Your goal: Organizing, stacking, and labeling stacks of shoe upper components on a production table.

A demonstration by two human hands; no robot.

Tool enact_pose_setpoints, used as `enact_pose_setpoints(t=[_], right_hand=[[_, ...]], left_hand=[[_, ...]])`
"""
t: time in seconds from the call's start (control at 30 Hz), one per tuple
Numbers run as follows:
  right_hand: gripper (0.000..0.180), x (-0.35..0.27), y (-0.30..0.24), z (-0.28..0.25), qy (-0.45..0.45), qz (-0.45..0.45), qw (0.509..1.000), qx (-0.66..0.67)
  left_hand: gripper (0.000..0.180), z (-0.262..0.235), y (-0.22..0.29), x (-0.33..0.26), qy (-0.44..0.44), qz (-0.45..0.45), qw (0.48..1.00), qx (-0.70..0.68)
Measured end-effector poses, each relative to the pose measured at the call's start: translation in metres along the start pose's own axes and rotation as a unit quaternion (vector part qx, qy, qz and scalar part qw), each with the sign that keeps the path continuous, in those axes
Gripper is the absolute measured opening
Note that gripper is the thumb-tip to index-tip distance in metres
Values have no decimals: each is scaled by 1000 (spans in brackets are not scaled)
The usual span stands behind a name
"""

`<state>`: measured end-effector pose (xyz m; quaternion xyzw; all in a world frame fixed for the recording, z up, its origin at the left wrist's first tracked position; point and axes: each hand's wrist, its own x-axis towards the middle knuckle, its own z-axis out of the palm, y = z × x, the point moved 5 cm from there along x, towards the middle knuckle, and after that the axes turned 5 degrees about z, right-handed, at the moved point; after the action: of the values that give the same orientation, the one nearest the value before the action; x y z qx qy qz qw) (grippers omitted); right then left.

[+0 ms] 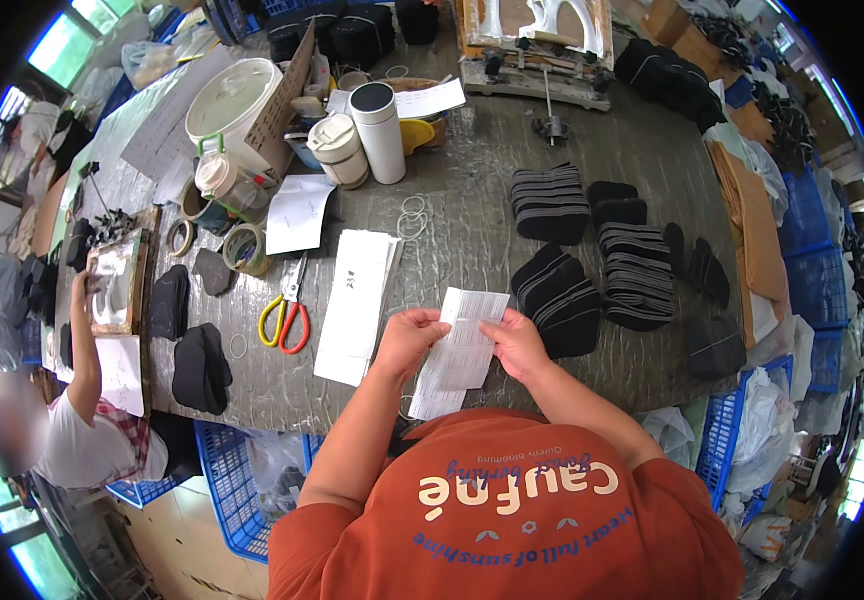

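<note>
- The left hand [410,342] is pinching the left edge of a long printed paper slip [464,356].
- The right hand [519,344] is gripping the slip's right edge.
- The slip is slanting between both hands, above the tabletop [472,210].
- White sheets [357,310] and scissors [291,314] are lying leftward; black stacks [558,306] are resting rightward.

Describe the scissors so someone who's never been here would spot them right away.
On the big dark table, find the pile of white papers just left of the left hand. The scissors lie immediately left of that pile, blades pointing toward the table's far side. One yellow and one red handle set them apart from the black pieces nearby.
</note>
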<state>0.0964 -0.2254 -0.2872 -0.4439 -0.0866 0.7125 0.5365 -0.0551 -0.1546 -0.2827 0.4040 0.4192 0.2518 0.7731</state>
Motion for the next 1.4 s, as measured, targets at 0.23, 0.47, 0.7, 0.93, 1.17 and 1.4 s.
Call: enact_pose_setpoints(t=[0.23, 0.47, 0.7, 0.93, 1.17, 1.4], right_hand=[[22, -2, 6, 4, 129, -131, 976, -114], [22, 14, 5, -13, -26, 58, 996, 55], [18, 16, 13, -14, 127, -47, 991, -18], [17, 10, 9, -18, 102, -11, 994, 23], [16, 1, 5, -9, 70, -28, 997, 18], [20, 2, 6, -18, 88, -41, 995, 0]], left_hand=[[17, 9, 12, -3, 181, 154, 913, 331], [14, 10, -4, 4, 55, 27, 998, -19], [14, 1, 1, 2, 178, 156, 922, 307], [10, -2, -20, 5, 33, -58, 994, -83], [7, -3, -6, 0, 31, -22, 999, -1], [7, -6, -10, 2, 51, -20, 998, -30]])
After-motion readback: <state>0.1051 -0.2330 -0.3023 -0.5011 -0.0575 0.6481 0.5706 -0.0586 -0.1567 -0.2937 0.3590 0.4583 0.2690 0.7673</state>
